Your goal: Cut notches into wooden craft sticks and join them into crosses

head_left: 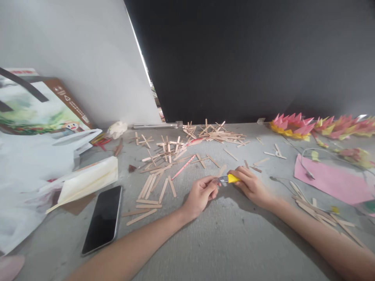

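My right hand [251, 185] grips a small yellow-handled cutter [231, 178] with its metal tip pointing left. My left hand [201, 195] is closed right at that tip, fingers pinched around something too small to make out, possibly a stick piece. Both hands rest low on the grey tabletop [228, 238]. Just beyond them lie several loose wooden craft sticks [152, 187] and a pink-striped stick [184, 166].
A black phone [103, 219] lies at the left front, beside a white folded packet [88, 181] and plastic bags [26, 171]. A heap of sticks [216, 134] sits at the dark back panel. Pink and yellow paper flowers [293, 127], pink paper [331, 177] and more sticks [319, 210] lie right.
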A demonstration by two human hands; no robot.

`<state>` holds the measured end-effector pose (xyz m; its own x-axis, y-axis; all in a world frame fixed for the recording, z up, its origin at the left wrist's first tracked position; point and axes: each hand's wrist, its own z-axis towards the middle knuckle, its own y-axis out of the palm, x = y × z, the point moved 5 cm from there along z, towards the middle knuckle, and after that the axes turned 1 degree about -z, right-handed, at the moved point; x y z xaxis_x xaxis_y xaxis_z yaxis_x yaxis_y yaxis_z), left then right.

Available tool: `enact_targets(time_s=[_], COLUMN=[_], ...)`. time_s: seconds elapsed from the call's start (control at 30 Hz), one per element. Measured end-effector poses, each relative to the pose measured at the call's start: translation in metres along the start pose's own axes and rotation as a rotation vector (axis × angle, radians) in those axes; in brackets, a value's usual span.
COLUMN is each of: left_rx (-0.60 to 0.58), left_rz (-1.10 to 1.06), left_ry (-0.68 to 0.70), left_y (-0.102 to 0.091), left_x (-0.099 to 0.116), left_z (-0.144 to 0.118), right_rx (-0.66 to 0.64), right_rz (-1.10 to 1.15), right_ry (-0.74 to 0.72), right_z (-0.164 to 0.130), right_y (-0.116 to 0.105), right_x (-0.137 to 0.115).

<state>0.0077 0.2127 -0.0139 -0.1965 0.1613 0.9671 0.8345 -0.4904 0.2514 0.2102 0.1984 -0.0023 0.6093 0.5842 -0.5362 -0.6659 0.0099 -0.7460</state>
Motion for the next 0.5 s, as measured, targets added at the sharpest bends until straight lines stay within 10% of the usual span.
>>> enact_targets(time_s=[0.5], left_rx=[0.004], left_rz=[-0.014], left_ry=[-0.007], left_y=[-0.0021], left_x=[-0.0036], left_z=[0.0009], right_rx=[-0.009], right_rz=[-0.013], right_ry=[0.008], right_z=[-0.0011], right_y=[0.0001], right_x=[0.0015])
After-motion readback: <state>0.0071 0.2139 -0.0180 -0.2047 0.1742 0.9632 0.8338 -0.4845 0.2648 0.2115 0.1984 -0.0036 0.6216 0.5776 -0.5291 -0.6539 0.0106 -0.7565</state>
